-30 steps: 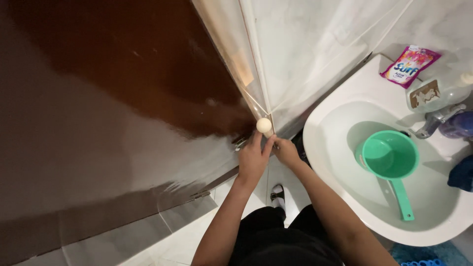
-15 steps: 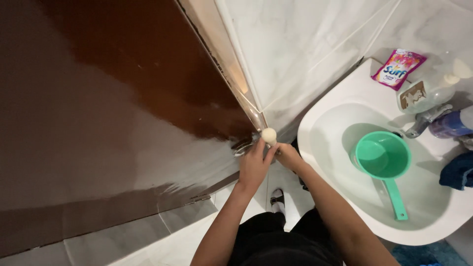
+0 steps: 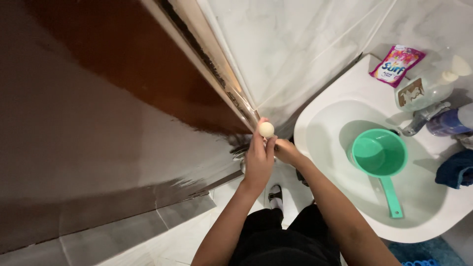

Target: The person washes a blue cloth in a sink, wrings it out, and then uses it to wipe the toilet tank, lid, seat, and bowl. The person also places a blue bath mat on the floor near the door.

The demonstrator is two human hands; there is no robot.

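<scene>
A glossy dark brown door fills the left of the view, its edge running down to my hands. My left hand is closed around a small round cream knob at the door's edge, thumb and fingers wrapped beside it. My right hand sits just to the right and partly behind the left, fingers curled against the metal latch fitting; what it grips is hidden.
A white washbasin stands at the right with a green dipper inside. A pink sachet, a clear bottle, a tap and a dark blue cloth line its rim. White marble wall behind; pale floor tiles below.
The view has shifted and the door edge now looks more open and steeper. Both hands have stayed together at the knob and latch.
</scene>
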